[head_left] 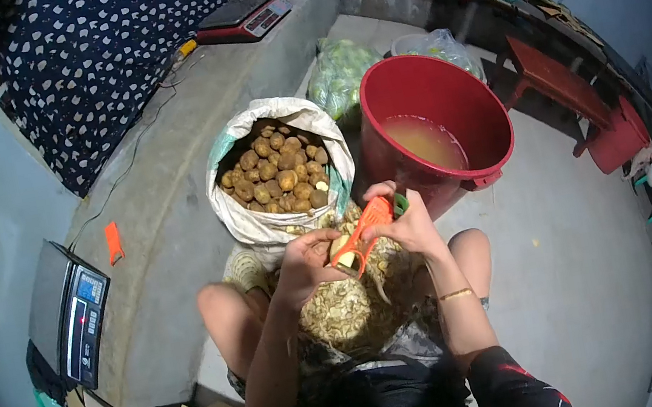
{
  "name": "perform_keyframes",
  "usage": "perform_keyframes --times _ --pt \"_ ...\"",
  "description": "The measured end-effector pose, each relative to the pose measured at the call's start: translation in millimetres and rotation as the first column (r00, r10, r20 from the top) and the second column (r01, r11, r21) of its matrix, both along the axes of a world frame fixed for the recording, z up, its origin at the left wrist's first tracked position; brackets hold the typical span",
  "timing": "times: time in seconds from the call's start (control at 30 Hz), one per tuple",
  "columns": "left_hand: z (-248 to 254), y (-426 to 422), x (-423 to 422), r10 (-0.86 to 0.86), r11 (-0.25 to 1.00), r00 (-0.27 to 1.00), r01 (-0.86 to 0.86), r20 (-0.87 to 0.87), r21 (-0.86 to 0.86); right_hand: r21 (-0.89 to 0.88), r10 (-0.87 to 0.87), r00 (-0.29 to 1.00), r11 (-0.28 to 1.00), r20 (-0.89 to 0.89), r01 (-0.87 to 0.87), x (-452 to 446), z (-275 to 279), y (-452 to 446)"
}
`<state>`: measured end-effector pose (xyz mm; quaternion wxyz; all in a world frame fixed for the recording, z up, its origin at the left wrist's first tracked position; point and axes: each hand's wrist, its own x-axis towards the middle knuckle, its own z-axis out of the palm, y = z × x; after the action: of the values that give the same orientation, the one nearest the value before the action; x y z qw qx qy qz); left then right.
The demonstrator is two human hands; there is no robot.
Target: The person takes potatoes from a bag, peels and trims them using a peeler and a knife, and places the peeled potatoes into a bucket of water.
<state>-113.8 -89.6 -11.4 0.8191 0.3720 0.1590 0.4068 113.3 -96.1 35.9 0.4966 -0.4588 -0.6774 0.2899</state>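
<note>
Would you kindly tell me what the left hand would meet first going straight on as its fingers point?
Past the pale potato it holds, the left hand would probably meet the orange peeler in the right hand, though depth is unclear.

Potatoes (277, 168) lie in a sack (240, 225) left of the bucket (426, 88).

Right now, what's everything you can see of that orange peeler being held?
The orange peeler looks like plastic, its broad handle forking into two arms. It slants down to the left in the picture, above a pile of peelings. The right hand grips the handle; the forked end overlaps a pale potato in the left hand, though contact is unclear. The blade is too small to make out.
</note>
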Motion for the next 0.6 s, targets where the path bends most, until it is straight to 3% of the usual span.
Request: perform_keyframes --times 0.03,0.07,0.13,0.2,0.23,0.27,0.3,0.33,0.37,0.4,0.43,0.5,0.57,0.6 --pt "0.3 0.9 1.1 -0.005 1.000 1.000 0.005 -0.025 0.010 -0.064 -0.061 0.988 0.997 -0.141 0.052 3.0 -14.9 6.4" --pt "-0.3 -1.0 1.0 -0.009 1.000 0.999 0.010 -0.051 0.019 -0.091 -0.140 0.976 0.988 -0.168 0.126 12.1 -21.4 14.7" --pt "-3.5 0.0 -3.3 -0.032 0.999 0.998 0.034 -0.049 0.027 -0.257 -0.189 0.922 0.961 -0.339 0.103 23.0 -23.4 19.9" --pt "-2.8 -1.7 -2.5 -0.006 0.997 0.985 0.018 -0.170 0.070 -0.210 -0.016 0.975 0.977 -0.224 -0.032 20.1 -12.1 7.4" --pt "-0.3 -2.1 -0.1 0.058 0.980 0.965 -0.006 -0.256 0.199 -0.128 0.023 0.997 0.991 -0.080 -0.033 10.9 0.0 2.2" --pt "0.0 -0.3 1.9 0.055 0.981 0.965 -0.004 -0.255 0.195 -0.047 0.048 0.996 0.998 0.069 -0.045 5.6 5.5 -0.5" --pt "-0.7 -1.1 2.8 0.037 0.982 0.971 0.008 -0.236 0.189 -0.077 -0.019 0.997 0.997 -0.080 0.013 8.4 -8.1 5.1" --pt "-1.4 -3.5 2.5 0.020 0.982 0.976 0.021 -0.218 0.187 -0.180 -0.131 0.985 0.978 -0.108 0.110 25.5 -32.8 19.3" --pt "-4.9 -2.0 1.2 -0.052 0.994 0.995 0.060 -0.089 0.094 -0.236 -0.169 0.966 0.964 -0.197 0.121 37.0 -41.9 22.9" --pt "-1.1 -1.5 -0.7 -0.049 0.993 0.995 0.058 -0.091 0.103 -0.290 -0.209 0.936 0.949 -0.283 0.124 39.1 -38.3 25.0" --pt "4.0 -1.8 -2.5 -0.050 0.999 0.998 0.050 -0.037 0.003 -0.274 -0.195 0.912 0.957 -0.360 0.096 37.9 -37.3 24.4" --pt "-10.6 1.4 -2.2 -0.037 0.991 0.999 0.042 0.036 -0.128 -0.197 -0.107 0.945 0.979 -0.309 0.046 24.2 -22.1 9.8" --pt "-7.6 -1.6 5.6 -0.012 0.998 0.999 0.014 0.030 -0.067 -0.024 -0.023 0.994 1.000 -0.102 0.021 4.0 0.8 -4.2" --pt "-7.0 -6.1 7.6 0.010 1.000 1.000 -0.009 0.016 -0.012 -0.034 -0.023 0.994 0.999 -0.108 0.019 6.2 -4.3 -0.7"
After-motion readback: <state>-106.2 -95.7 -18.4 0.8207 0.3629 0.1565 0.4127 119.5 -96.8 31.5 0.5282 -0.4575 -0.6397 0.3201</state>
